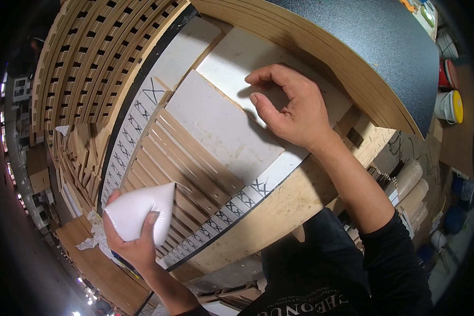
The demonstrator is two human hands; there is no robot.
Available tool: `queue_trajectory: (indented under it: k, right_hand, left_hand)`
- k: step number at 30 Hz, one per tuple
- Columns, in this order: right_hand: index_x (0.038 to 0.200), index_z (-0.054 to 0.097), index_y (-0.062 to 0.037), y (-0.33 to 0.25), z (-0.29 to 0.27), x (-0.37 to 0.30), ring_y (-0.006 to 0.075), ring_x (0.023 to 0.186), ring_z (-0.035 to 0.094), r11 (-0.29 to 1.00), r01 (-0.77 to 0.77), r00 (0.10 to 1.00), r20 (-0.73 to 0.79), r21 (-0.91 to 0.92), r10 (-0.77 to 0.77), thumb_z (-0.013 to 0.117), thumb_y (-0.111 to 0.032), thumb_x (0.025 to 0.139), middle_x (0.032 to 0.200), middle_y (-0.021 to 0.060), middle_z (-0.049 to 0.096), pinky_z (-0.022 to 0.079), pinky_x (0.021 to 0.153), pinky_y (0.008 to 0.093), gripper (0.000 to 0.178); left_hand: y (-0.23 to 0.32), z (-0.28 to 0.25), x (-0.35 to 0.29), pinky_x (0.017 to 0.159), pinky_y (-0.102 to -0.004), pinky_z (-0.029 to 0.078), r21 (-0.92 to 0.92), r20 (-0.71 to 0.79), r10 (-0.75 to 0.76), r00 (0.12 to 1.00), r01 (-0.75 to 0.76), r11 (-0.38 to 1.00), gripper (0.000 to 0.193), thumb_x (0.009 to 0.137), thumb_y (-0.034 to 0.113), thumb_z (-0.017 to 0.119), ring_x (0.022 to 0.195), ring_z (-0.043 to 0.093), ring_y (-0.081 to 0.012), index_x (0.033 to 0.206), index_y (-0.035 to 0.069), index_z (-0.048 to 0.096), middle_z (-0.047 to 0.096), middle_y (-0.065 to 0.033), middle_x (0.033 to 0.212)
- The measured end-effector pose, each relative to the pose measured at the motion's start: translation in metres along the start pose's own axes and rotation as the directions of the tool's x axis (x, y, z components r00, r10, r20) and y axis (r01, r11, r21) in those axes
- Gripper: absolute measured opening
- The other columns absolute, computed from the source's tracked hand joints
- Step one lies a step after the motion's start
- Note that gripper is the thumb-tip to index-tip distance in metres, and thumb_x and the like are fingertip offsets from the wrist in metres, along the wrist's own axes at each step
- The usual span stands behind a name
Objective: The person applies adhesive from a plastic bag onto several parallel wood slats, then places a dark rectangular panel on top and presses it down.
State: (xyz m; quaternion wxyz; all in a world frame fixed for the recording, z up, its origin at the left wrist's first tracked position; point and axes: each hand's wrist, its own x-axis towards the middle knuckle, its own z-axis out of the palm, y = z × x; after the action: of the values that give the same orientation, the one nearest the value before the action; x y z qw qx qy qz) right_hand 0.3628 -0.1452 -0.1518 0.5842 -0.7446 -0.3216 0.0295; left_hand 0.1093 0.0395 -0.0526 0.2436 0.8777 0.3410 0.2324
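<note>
My left hand (133, 253) is closed around a plump white piping bag (134, 213), apparently full of glue. The bag's pointed tip faces right, over a row of flat wooden slats (187, 179). Thin white lines of glue run along several slats. Above a pale flat board (221, 124), my right hand (295, 108) hovers with fingers curved. A gap shows between its thumb and index finger, and nothing is in it. Marked white strips (127, 134) with black crosses border the slats at both ends.
A stack of notched wooden lattice pieces (97, 63) rises at the far left. A dark-topped panel stack (363, 47) stands at the far right. Loose wooden strips (76, 163) lie at left beside crumpled paper (95, 237). Buckets, one a white bucket (447, 108) with a yellow lid, stand right.
</note>
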Motion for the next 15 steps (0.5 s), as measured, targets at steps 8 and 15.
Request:
queue_trajectory:
  k: [8, 15]
  right_hand:
    - [0.096, 0.062, -0.0012, 0.001, 0.000, 0.000, 0.0268, 0.083, 0.064, 1.000, 0.021, 1.000, 0.002, -0.006, -0.021, 0.063, -0.014, 0.076, 0.089, 0.0141, 0.064, 0.051, 0.075, 0.0326, 0.024]
    - [0.096, 0.062, -0.0016, 0.002, 0.001, 0.000, 0.0260, 0.083, 0.064, 1.000, 0.021, 1.000, 0.001, 0.002, -0.021, 0.063, -0.014, 0.077, 0.090, 0.0134, 0.064, 0.051, 0.074, 0.0322, 0.024]
  left_hand:
    - [-0.010, 0.005, 0.025, 0.085, -0.0307, 0.048, -0.045, -0.055, 0.024, 0.998, -0.027, 0.999, 0.063, 0.065, 0.010, 0.083, 0.095, 0.059, -0.0183, 0.120, -0.004, 0.054, 0.059, -0.0129, 0.116]
    - [-0.019, 0.007, 0.048, 0.086, -0.0296, 0.047, 0.021, -0.074, 0.064, 0.995, -0.063, 0.998, 0.061, 0.067, 0.011, 0.083, 0.095, 0.059, -0.0183, 0.120, -0.003, 0.055, 0.061, -0.0117, 0.112]
